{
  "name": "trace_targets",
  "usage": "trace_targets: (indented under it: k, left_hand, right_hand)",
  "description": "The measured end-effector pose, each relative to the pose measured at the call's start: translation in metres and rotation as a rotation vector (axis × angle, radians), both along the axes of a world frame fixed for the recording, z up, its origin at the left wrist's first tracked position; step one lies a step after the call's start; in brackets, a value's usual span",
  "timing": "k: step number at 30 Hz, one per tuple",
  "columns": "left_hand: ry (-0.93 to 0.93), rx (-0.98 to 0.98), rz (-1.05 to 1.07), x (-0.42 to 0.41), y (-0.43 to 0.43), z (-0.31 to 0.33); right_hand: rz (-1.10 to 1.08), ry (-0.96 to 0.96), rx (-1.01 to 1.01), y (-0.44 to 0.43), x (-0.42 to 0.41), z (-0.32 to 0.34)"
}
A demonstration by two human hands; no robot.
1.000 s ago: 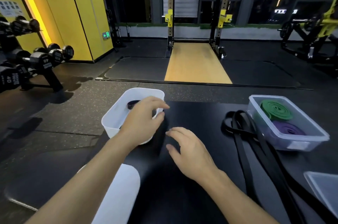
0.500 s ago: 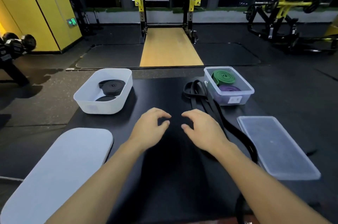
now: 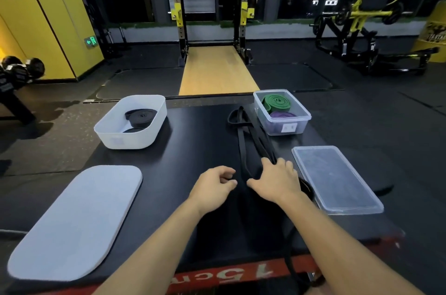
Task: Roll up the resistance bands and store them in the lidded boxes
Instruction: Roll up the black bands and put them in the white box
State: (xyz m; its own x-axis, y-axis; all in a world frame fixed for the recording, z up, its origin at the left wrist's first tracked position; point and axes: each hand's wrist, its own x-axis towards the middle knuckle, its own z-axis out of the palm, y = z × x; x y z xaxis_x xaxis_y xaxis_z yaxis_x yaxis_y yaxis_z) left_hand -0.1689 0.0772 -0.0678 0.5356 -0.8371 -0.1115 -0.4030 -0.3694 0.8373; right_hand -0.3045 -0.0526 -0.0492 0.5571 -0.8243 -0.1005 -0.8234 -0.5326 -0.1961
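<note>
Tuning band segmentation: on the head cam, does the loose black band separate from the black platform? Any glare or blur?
Head view: dim light, loose black band nearly merges with the black platform, clearest at its far loop; head view: faint sheen on the clear lid, wide-angle bending at edges, little blur.

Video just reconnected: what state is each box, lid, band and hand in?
white box: open, rolled black bands inside
white lid: off, flat on table
clear box: open, green roll and purple roll inside
clear lid: off, flat beside it
loose black bands: unrolled, along table
left hand: fingers curled, grip unclear
right hand: fingers spread on loose bands
</note>
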Motion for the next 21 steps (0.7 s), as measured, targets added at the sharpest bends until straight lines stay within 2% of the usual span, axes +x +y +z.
trace_targets:
  k: [3, 9, 14, 17, 21]
  left_hand:
    - [0.091, -0.014, 0.02, 0.003, 0.004, -0.003]
    - [0.362, -0.128, 0.09, 0.006, 0.011, -0.001]
    - [0.684, -0.167, 0.118, 0.01, 0.018, 0.016]
    - [0.818, -0.214, 0.098, 0.017, 0.015, 0.019]
    - [0.758, -0.238, 0.182, 0.031, 0.003, 0.017]
  right_hand:
    - [0.01, -0.081, 0.083, -0.004, 0.003, -0.002]
    - [0.082, -0.526, 0.292, -0.001, 0.017, -0.01]
    - [0.03, -0.992, 0.697, 0.019, 0.04, -0.007]
    - [0.122, -0.957, 0.713, 0.02, 0.053, -0.002]
    - [0.276, -0.745, 0.557, 0.023, 0.059, 0.008]
